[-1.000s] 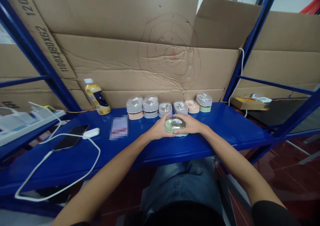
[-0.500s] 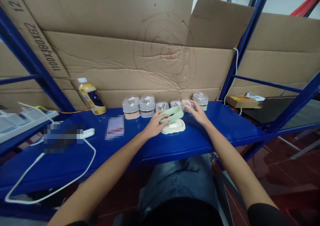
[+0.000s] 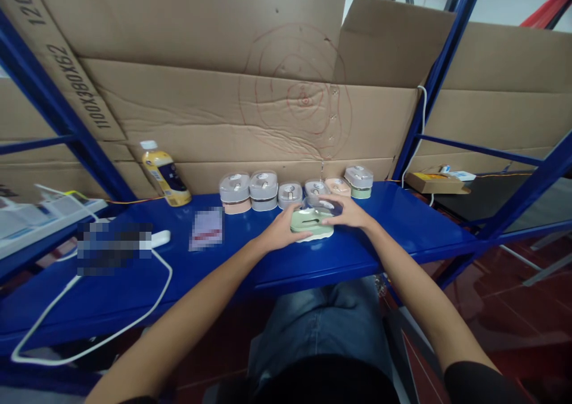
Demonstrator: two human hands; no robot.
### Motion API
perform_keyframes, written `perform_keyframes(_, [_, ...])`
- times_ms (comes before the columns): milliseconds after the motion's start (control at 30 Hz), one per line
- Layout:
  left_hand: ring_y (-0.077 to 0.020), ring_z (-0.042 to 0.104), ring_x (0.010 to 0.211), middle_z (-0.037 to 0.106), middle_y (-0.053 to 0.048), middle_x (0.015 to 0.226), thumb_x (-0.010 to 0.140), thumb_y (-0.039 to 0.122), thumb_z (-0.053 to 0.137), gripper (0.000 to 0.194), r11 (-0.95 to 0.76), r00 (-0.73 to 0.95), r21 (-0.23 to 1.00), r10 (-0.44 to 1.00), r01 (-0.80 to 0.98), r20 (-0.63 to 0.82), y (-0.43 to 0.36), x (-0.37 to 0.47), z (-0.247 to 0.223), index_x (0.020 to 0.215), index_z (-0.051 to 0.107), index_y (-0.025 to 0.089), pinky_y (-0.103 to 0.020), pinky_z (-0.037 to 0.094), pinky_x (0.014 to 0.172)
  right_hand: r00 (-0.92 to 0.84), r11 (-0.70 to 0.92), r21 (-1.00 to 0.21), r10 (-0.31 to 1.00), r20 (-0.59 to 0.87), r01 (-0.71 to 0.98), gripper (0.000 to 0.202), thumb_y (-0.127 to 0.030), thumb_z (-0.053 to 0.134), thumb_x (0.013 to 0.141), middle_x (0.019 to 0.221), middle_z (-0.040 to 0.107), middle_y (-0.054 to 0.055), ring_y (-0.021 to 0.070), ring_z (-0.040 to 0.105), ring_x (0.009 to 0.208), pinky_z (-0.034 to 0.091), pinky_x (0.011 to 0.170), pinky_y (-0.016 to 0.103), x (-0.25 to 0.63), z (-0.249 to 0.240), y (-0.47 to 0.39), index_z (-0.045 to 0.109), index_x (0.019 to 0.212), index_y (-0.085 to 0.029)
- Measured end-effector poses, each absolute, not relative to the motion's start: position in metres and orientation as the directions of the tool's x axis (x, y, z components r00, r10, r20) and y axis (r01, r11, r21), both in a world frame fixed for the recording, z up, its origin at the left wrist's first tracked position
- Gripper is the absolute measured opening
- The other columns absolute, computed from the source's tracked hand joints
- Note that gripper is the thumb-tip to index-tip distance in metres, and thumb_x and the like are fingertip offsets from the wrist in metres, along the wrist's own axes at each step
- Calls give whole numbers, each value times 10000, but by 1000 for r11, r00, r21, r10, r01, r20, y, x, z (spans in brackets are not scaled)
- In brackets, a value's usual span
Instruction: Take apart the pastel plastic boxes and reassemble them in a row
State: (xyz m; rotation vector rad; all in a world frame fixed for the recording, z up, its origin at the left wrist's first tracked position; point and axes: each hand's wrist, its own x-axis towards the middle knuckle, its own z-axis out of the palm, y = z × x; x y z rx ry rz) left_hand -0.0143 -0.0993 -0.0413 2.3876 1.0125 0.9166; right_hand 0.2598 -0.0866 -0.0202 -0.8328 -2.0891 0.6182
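Note:
A green plastic frame (image 3: 304,221) with a slot in its front lies over a cream tray (image 3: 320,236) on the blue shelf. My left hand (image 3: 282,228) is closed on the frame's left end, thumb along its front. Above the frame a clear lid (image 3: 314,203) is tilted, with my right hand (image 3: 351,211) gripping its right side. Whether the lid touches the frame is hard to tell. Behind my hands stand clear-lidded boxes, among them a pink one (image 3: 338,186) and a green one (image 3: 359,183).
Two taller clear-lidded boxes (image 3: 263,189) stand behind on the left. A yellow drink bottle (image 3: 166,174), a blurred purple packet (image 3: 207,228) and a white cable (image 3: 134,317) lie further left. Cardboard (image 3: 201,106) backs the blue shelf (image 3: 402,225).
My right hand has brought the clear lid from the back row forward and left, over the green frame. My left hand has lowered the frame onto the cream tray.

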Motion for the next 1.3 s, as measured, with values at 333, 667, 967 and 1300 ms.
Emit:
perform_keyframes(333, [-420, 514, 1412, 541, -212, 1496, 618, 463, 926, 1258, -604, 470, 629, 790, 490, 394, -97, -8, -51, 1609, 198, 197, -574, 427, 1155, -665, 770, -451, 627, 406, 451, 843, -572, 910, 650, 1368, 698, 87, 317, 665, 1251, 484, 1117, 506, 230, -8, -86, 655, 1400, -282])
perform_keyframes(667, [-435, 326, 1537, 306, -239, 1656, 674, 425, 875, 1215, -659, 515, 564, 748, 498, 419, -101, -5, -55, 1628, 167, 171, -591, 341, 1232, -652, 730, -457, 673, 350, 508, 827, -567, 895, 682, 1378, 693, 76, 322, 654, 1262, 492, 1105, 489, 231, -9, -90, 640, 1415, -281])
perform_keyframes(967, [-399, 498, 1420, 513, -186, 1530, 698, 492, 888, 1012, -710, 609, 559, 684, 428, 402, -92, -18, -52, 1530, 389, 203, -571, 415, 1183, -649, 742, -327, 670, 360, 586, 1003, -655, 816, 752, 1432, 561, 145, 353, 591, 1289, 497, 1090, 525, 246, -26, -125, 415, 1588, -271])
perform_keyframes(1300, [-285, 650, 1213, 653, -112, 1280, 895, 361, 689, 540, -710, 451, 483, 701, 512, 552, -84, -16, -56, 1379, 503, 208, -475, 531, 1080, -30, 219, -288, 840, 542, 932, 907, -668, 726, 817, 1316, 596, 209, 402, 626, 1166, 524, 965, 506, 272, 6, -92, 438, 1547, -212])
